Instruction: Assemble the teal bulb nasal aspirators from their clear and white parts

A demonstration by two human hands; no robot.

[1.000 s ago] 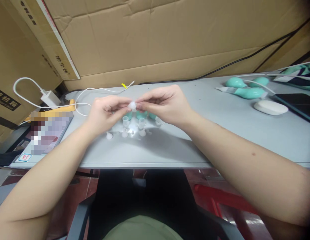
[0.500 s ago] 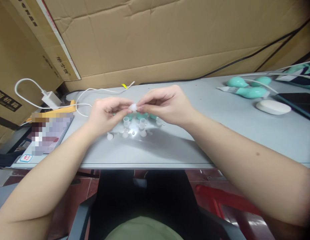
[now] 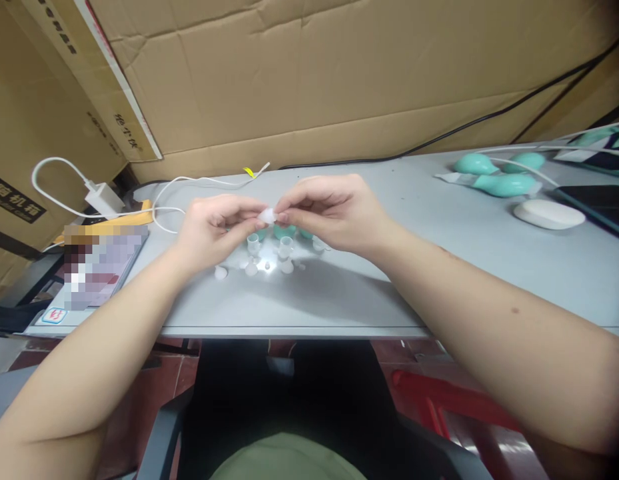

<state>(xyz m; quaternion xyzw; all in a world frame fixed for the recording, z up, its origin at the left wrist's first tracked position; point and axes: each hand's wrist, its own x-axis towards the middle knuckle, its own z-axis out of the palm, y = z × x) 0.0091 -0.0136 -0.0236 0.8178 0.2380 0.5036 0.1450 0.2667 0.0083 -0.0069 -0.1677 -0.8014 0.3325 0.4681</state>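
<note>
white piece (image 3: 266, 216) at new angle

The left hand (image 3: 209, 228) and right hand (image 3: 332, 210) pinch a small white piece (image 3: 267, 215) between them. Clear cups (image 3: 286, 247) stand nearby on the grey surface (image 3: 409, 193).
</note>
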